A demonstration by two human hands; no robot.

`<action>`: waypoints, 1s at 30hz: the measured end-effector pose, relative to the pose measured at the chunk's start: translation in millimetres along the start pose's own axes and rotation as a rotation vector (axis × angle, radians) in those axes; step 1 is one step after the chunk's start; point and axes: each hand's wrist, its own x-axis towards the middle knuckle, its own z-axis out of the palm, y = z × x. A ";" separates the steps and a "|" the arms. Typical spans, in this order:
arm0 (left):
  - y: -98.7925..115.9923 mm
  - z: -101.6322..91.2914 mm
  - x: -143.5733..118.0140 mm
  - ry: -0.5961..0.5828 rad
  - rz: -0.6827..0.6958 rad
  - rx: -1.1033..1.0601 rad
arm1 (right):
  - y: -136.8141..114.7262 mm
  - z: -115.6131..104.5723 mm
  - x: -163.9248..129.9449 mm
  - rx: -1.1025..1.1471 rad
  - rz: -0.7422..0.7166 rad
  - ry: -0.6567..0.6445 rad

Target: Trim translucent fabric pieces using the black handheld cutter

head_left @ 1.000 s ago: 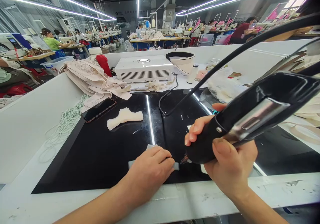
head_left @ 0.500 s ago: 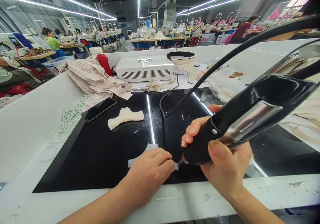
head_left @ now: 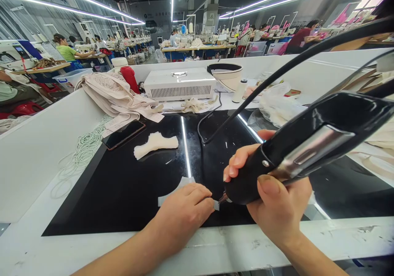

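My right hand (head_left: 277, 202) grips a black handheld tool (head_left: 310, 144) with a metal trigger bar and a black cable (head_left: 277, 77) running up and right. The tool's tip touches a small pale grey fabric strip (head_left: 172, 192) lying on the glossy black work surface (head_left: 123, 189). My left hand (head_left: 184, 212) lies flat on that strip, fingertips pinching its right end beside the tool tip. Most of the strip is hidden under my left hand.
A cream fabric piece (head_left: 155, 143) and a dark phone (head_left: 123, 134) lie farther back on the black surface. Behind them are a beige cloth pile (head_left: 113, 95), a white vented box (head_left: 180, 85), a red bottle (head_left: 129, 78), white cord loops (head_left: 80, 155) and a plastic bag (head_left: 278, 103). Other workers sit at distant tables.
The tool and my right hand shifted slightly left, bringing the tip against the strip's end. My left hand has barely moved.
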 end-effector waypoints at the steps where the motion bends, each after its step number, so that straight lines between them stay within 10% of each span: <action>1: 0.1 0.4 0.0 -0.001 0.002 -0.001 | -0.1 0.1 0.1 0.000 0.002 -0.002; 23: 1.3 0.3 -0.4 -0.017 0.013 0.017 | -4.0 -0.2 -6.0 -0.010 0.024 -0.025; 30: -5.0 -45.8 -20.0 -0.054 -0.047 0.059 | -9.1 -1.2 0.8 0.014 0.027 0.023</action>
